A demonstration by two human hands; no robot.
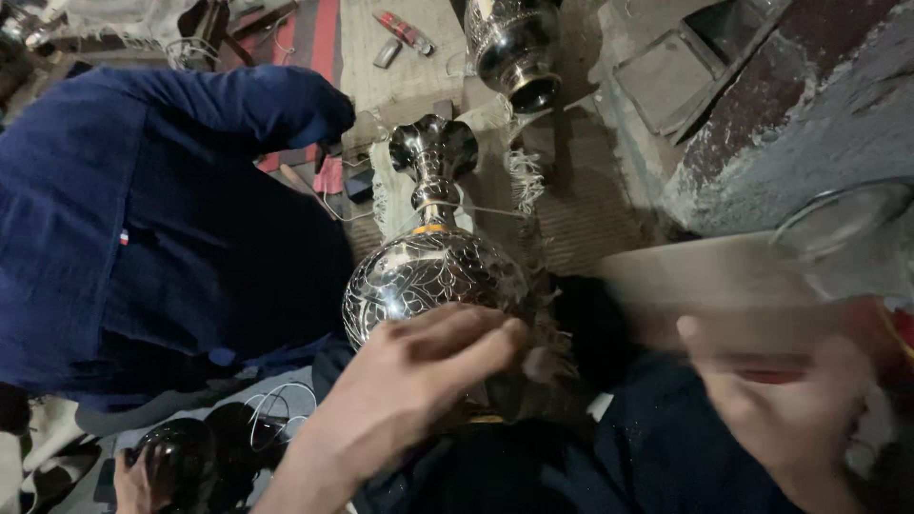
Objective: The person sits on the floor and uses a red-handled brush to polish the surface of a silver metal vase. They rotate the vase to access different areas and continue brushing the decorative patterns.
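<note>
I count two engraved metal vases: one [433, 266] upright at centre, against my lap; second [514, 43] lying beyond, top cut off by frame. Left hand [409, 390] rests on near vase belly, fingers [476, 333] loosely curled, gripping nothing. Right hand [771, 400] motion-blurred; I cannot tell finger state. Co-worker's blue sleeve [143, 200] at left. Red tube [405, 31] on mat.
</note>
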